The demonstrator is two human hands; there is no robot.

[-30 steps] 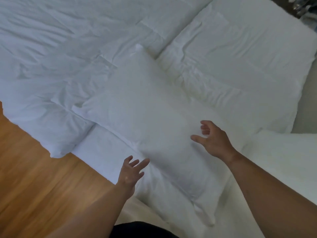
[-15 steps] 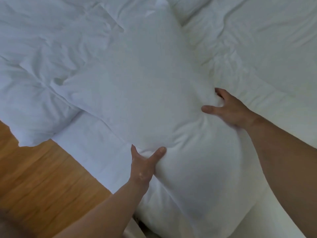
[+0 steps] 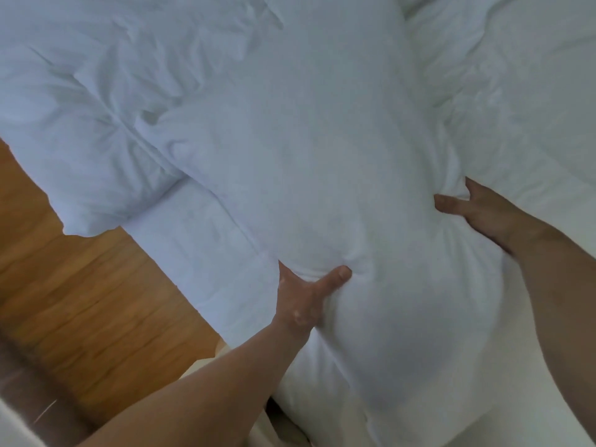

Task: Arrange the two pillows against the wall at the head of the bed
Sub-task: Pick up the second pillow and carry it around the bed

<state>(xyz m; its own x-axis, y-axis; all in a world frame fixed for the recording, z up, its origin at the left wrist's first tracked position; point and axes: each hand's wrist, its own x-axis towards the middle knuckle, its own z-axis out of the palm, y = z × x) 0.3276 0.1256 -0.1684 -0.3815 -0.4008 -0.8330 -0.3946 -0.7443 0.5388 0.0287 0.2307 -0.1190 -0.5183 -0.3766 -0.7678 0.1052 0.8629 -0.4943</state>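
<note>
A large white pillow (image 3: 322,175) fills the middle of the head view, lying lengthwise on the white bed. My left hand (image 3: 306,295) grips its near left edge, thumb pressed into the top and fingers hidden underneath. My right hand (image 3: 483,211) clutches its right edge, bunching the fabric, with the fingers tucked behind. The pillow's near end bulges between my forearms. I see no second pillow in this view.
A rumpled white duvet (image 3: 96,108) hangs over the bed's left side. White bedding (image 3: 522,91) lies to the right of the pillow. Wooden floor (image 3: 80,285) shows at the lower left, beside the mattress edge (image 3: 200,240).
Both hands went from open above the pillow to gripping its two side edges. The pillow now sits closer and larger in view, its fabric pinched at each hand.
</note>
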